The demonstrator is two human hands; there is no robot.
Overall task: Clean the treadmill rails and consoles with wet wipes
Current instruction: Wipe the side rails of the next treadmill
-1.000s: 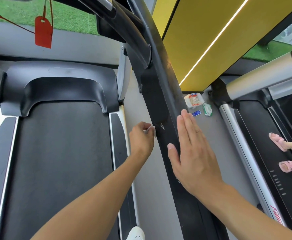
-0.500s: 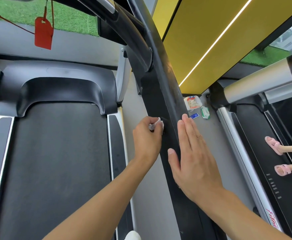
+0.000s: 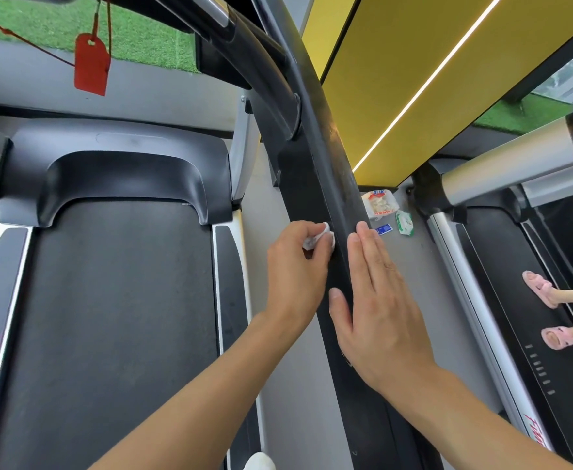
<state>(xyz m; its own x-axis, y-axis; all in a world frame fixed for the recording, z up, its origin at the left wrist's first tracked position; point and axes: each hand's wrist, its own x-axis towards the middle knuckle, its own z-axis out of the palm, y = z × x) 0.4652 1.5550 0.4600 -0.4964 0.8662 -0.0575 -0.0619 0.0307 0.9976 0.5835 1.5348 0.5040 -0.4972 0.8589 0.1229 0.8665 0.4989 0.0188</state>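
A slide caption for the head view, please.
Left hand presses a wet wipe against the rail; right hand rests flat.

Black rail [image 3: 315, 157], white wipe [image 3: 322, 237]. Red tag [image 3: 91, 64]. Yellow wall panel [image 3: 414, 45] with white light strip [image 3: 431, 79]. Green turf [image 3: 156, 39]. Pink slippers [image 3: 546, 293]. Grey floor [image 3: 427, 266].

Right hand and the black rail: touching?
Touching. Head view: right hand lies flat on the rail, straight fingers along its edge, thumb on its front face, no gap.

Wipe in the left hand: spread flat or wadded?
Wadded: the wet wipe shows as a crumpled lump pinched in the left hand.
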